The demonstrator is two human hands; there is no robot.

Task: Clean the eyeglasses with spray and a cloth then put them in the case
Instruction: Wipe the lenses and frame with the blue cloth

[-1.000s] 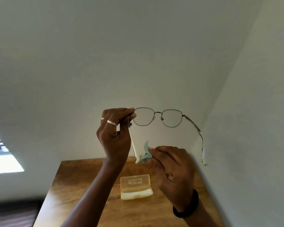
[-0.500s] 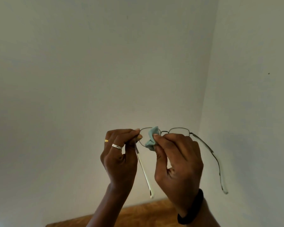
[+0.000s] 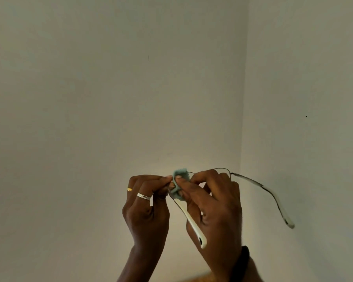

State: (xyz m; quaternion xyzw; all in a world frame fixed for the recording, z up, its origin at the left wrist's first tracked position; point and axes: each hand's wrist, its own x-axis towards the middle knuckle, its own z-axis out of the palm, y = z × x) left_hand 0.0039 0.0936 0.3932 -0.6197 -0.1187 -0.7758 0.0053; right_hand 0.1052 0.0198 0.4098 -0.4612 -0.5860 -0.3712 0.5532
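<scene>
- Your left hand [image 3: 146,208] pinches the eyeglasses [image 3: 192,223] at one corner, up in the air.
- Your right hand [image 3: 214,206] squeezes the little green cloth [image 3: 180,173] on a lens.
- Thin metal frame, white arm tips, arms open.

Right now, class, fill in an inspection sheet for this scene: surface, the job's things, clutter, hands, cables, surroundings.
Surface: only a sliver of wooden table shows at the bottom edge.
Job's things: glasses held up, arms unfolded; green cloth bunched over the lens nearest the left hand; spray and case not in view.
Clutter: nothing seen.
Hands: left hand pinches the frame's corner; right hand pinches the cloth against the lens.
Cables: nothing seen.
Surroundings: plain walls meeting in a corner.
</scene>
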